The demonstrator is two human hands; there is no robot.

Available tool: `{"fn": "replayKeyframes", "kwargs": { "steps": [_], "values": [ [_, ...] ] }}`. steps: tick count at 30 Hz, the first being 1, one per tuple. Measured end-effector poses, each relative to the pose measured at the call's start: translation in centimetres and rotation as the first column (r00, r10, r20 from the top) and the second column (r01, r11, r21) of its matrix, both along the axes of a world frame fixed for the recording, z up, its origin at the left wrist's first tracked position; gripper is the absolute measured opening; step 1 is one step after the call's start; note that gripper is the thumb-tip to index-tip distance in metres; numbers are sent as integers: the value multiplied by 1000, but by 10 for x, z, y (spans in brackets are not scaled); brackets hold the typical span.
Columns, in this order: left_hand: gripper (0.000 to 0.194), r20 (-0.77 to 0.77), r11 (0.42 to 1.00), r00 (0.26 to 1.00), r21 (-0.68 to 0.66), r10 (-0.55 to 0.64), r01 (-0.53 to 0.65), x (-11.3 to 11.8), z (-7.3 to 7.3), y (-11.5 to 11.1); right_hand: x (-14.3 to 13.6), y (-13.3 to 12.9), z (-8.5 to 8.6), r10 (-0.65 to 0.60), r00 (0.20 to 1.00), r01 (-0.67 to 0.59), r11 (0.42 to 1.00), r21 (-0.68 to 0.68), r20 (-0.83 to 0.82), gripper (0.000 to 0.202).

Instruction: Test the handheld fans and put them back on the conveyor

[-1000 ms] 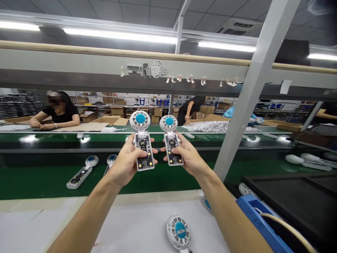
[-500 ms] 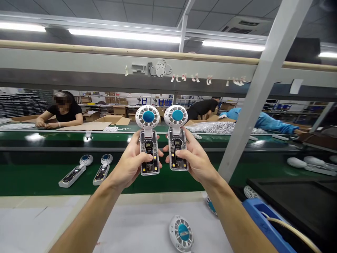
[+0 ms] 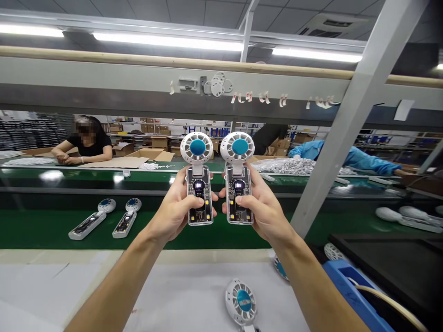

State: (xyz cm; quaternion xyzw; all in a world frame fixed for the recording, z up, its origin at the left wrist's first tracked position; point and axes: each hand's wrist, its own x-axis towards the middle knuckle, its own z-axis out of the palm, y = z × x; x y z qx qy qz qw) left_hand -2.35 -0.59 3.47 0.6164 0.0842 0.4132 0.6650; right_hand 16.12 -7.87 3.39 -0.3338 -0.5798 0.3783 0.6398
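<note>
Two bare forearms reach forward and up over the white worktable (image 3: 194,295), where a white round fan head with a blue hub (image 3: 241,302) lies. Each hand grips one clear-bodied handheld fan upright at chest height, thumb pressed on its front: left hand (image 3: 173,212) on the left fan (image 3: 199,180), right hand (image 3: 263,210) on the right fan (image 3: 238,177), side by side. Beyond, two more fans (image 3: 104,219) lie on the green conveyor belt (image 3: 41,226).

Two handheld fans (image 3: 198,180) (image 3: 238,180) are held side by side at frame centre; two more (image 3: 86,221) (image 3: 126,220) lie on the conveyor belt (image 3: 41,228), lower left.
</note>
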Motion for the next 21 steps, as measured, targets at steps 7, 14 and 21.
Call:
{"fn": "replayKeyframes", "kwargs": {
  "steps": [7,14,21],
  "values": [
    [64,29,1000,999,7,17,-17,-1,-3,3,-2,-4,4,14,1000,-14,999,-38,0,92],
    [60,15,1000,1000,-21,9,-9,0,-2,-1,-2,-4,4,-4,1000,3,1000,-29,-24,87],
    [57,38,999,999,-49,-5,7,0,-2,-3,-4,-6,5,-10,999,9,1000,-26,-38,87]
  ]
}}
